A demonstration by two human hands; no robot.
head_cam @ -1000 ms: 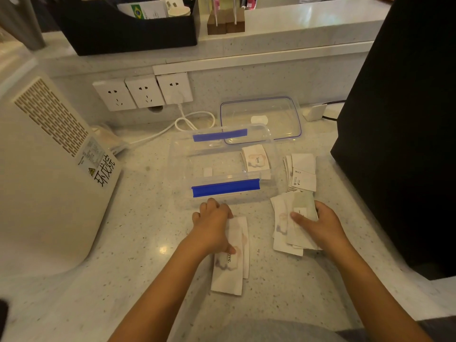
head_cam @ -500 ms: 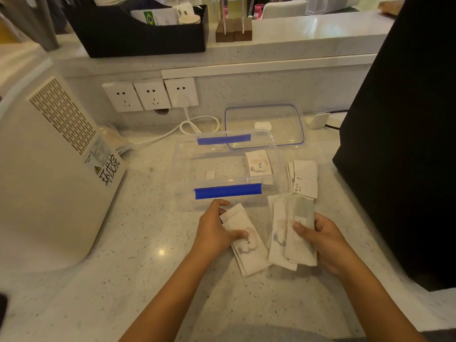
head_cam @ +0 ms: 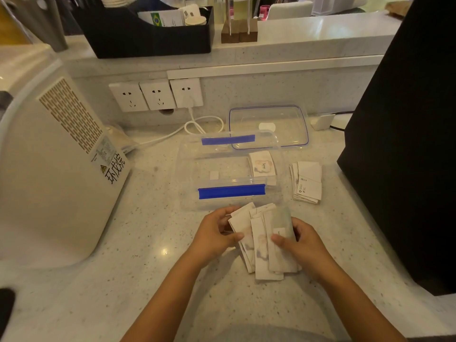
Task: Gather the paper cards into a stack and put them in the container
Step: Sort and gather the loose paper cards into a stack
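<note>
Several white paper cards point(head_cam: 262, 245) lie fanned between my two hands, just in front of the clear container point(head_cam: 195, 174) with blue clips. My left hand point(head_cam: 214, 236) grips the fan's left edge and my right hand point(head_cam: 302, 245) grips its right edge, thumb on top. A small stack of cards point(head_cam: 262, 164) marked "love" sits inside the container at its right end. Another pile of cards point(head_cam: 307, 182) rests on the counter to the container's right.
The container's clear lid point(head_cam: 269, 125) lies behind it. A white appliance point(head_cam: 56, 174) stands at the left, a black box point(head_cam: 404, 144) at the right. Wall sockets point(head_cam: 155, 95) and a white cable point(head_cam: 197, 125) are at the back. The counter point(head_cam: 123, 280) is speckled stone.
My left hand brought its cards rightward and joined them with the cards under my right hand. Both hands now hold one fanned bunch.
</note>
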